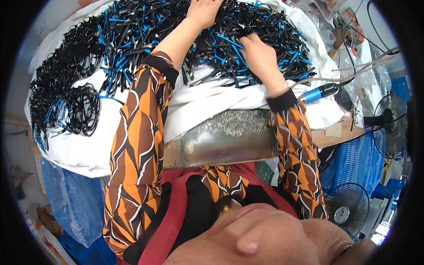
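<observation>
A wide, tangled heap of thin black strips (145, 24), mixed with bright blue strips (229, 39), lies on a white cloth (198, 104). At the far side, my left hand (204, 13) is on the heap; its fingers are partly cut off by the upper edge. My right hand (261, 57) rests on the right half with its fingers bent down into the strips. A blue strip runs up to its fingertips; whether they grip it is hidden. Near me, below the cloth, a metal tray (221, 150) holds many tiny silvery pieces (234, 123).
A blue-and-black corded tool (314, 94) lies right of my right wrist, its cables trailing over clear plastic bags. Two fans (389, 126) stand at the right. Blue plastic baskets (360, 161) sit below the table edge. Looped black bundles (81, 108) lie at the left.
</observation>
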Motion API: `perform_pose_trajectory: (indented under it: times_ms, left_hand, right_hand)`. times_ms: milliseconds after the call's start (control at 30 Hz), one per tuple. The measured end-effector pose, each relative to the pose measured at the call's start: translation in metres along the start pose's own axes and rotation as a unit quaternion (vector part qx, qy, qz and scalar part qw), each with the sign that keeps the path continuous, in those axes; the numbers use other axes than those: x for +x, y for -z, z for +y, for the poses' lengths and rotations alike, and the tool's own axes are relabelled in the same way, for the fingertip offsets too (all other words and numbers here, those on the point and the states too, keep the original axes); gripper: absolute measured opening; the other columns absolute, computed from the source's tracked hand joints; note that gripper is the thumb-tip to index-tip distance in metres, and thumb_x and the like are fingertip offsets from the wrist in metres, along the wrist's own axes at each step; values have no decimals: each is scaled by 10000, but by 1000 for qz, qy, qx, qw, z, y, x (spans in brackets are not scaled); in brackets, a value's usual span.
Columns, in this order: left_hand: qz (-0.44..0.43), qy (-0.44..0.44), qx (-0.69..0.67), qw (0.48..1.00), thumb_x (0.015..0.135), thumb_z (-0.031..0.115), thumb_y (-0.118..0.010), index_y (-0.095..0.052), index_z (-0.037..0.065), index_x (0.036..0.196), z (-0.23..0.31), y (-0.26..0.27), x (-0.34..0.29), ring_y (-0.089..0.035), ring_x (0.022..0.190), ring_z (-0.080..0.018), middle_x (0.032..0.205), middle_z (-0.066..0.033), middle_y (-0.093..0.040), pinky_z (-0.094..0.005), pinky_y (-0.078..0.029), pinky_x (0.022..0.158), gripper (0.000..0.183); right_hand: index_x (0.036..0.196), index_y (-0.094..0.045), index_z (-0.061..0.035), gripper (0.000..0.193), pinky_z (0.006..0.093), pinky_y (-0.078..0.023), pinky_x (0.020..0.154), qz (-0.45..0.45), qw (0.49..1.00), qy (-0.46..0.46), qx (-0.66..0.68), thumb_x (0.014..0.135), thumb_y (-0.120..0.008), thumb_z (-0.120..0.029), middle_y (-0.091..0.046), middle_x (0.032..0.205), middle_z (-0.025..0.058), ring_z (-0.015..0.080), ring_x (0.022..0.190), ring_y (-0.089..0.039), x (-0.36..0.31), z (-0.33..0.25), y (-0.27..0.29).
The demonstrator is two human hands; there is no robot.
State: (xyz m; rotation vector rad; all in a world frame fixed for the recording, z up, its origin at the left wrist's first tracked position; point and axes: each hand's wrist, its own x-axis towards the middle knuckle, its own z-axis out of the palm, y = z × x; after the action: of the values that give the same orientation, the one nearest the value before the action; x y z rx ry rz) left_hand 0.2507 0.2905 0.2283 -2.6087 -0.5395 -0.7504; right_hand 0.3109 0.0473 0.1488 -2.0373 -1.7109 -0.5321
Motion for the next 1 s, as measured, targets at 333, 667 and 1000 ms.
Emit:
perform_pose_trajectory:
  times_ms: [333, 667, 1000]
  left_hand:
    - [-196, 6, -114, 974, 798, 104, -738, -479, 79, 1477, -2, -52, 67, -468, 1340, -383, 1384, -219, -535, -543, -314, 1133, 727]
    - [-336, -39, -138, 931, 748, 133, -766, -546, 90, 1398, -41, -98, 80, -640, 1090, -372, 1119, -205, -674, -468, -486, 928, 688]
    - [-269, -106, -61, 955, 759, 107, -688, -580, 145, 1372, -29, 35, -25, -691, 1005, -402, 1067, -211, -720, -493, -560, 872, 624]
  right_hand:
    - [1149, -621, -34, 211, 287, -478, 559, -3, 933, -143, 331, 955, -694, -69, -727, 875, 76, 153, 602, -627, -119, -46, 48]
    - [1130, -679, -113, 222, 377, -560, 669, -65, 940, -114, 315, 909, -702, -112, -727, 1003, 78, 309, 795, -706, -117, -28, 32]
    - [1116, -658, -62, 208, 395, -519, 545, 16, 919, -151, 364, 968, -704, -200, -695, 731, 144, 331, 626, -691, -126, -29, 27]
